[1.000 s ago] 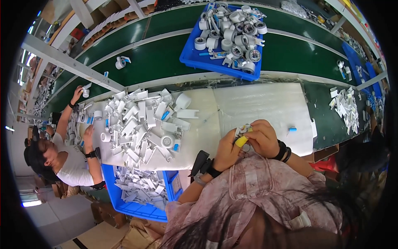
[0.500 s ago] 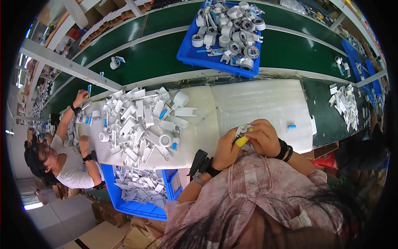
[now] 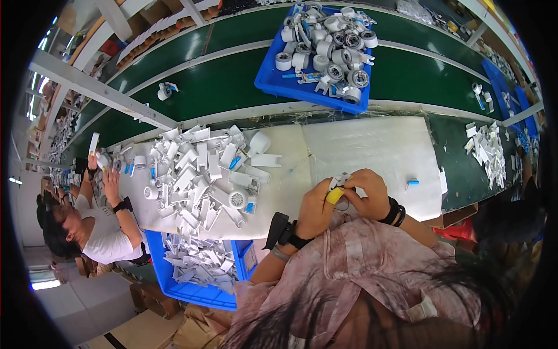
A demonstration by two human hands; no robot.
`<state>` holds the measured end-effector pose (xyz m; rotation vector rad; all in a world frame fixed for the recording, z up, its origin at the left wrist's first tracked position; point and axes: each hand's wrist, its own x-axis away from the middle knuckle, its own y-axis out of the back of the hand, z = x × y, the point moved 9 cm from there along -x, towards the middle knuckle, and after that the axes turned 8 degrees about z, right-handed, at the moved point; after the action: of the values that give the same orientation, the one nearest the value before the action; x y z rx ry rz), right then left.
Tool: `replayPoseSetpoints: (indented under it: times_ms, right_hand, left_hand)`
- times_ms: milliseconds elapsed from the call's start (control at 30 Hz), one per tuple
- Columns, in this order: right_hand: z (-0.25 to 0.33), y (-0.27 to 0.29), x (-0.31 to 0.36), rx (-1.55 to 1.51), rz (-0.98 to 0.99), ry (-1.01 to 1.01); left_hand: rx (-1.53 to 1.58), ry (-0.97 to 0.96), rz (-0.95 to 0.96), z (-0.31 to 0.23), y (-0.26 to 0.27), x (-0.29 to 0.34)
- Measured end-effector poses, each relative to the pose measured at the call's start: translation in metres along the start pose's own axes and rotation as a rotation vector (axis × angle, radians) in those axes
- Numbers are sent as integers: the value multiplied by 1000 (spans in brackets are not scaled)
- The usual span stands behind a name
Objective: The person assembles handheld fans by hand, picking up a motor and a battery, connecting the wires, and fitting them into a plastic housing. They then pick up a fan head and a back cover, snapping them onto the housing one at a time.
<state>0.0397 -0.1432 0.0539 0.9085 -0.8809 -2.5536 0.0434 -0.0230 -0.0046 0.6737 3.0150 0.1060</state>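
Note:
In front of my chest, both hands are closed around a small white and grey part point(image 3: 342, 179), mostly hidden by fingers. My left hand point(image 3: 315, 212) grips it from the left. My right hand point(image 3: 372, 198) pinches it from the right, thumb bent inward. Something yellow point(image 3: 334, 195) shows between the hands; whether it is a wrap on a finger or belongs to the part I cannot tell. To the left, a heap of white plastic pieces point(image 3: 200, 168) covers the padded tabletop point(image 3: 366, 142). A small blue-ended piece point(image 3: 412, 182) lies right of my hands.
A blue tray point(image 3: 270, 84) of white round-headed assemblies stands on the green conveyor point(image 3: 215, 87). Below the table's left part sits a blue bin point(image 3: 200, 295) of white pieces. More white parts point(image 3: 487, 154) lie at right. A co-worker point(image 3: 104, 232) handles parts at left.
My right fingers have shifted and curled closer around the part, and the yellow bit has tilted. At left, the co-worker's hands have come together near a white piece. The view has shifted slightly.

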Motion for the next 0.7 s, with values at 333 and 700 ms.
replayPoseSetpoints:
  times_ms: [333, 700]
  right_hand:
    - [-61, -56, 26, -1149, 249, -452]
    - [-69, -31, 12, -1090, 144, -469]
  left_hand:
    - [743, 47, 16, 2, 14, -2]
    - [710, 109, 17, 13, 20, 7]
